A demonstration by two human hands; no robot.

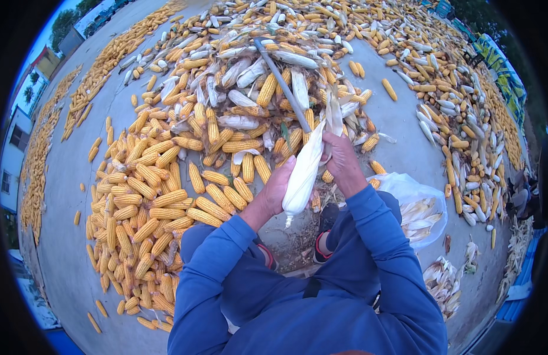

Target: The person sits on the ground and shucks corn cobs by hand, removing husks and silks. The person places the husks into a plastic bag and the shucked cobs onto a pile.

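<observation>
A corn ear in a pale husk (304, 173) is held aslant above my knees, its stalk end pointing down toward me. My left hand (277, 185) grips it along its left side. At its upper right, my right hand (341, 155) pinches husk leaves (333, 113) that stand away from the ear. Most of the ear is still covered, so its kernels are hidden. Just past my hands lies a mixed heap of husked and bare ears (238, 97), with a grey pole (282, 84) slanting across it.
Bare yellow ears (145, 213) are piled at my left. A clear plastic bag (409, 186) holding husks stands by my right knee, and loose husks (443, 284) lie behind it. More corn (460, 124) spreads over the concrete (371, 75) at right. Another row of ears (118, 49) runs along the far left.
</observation>
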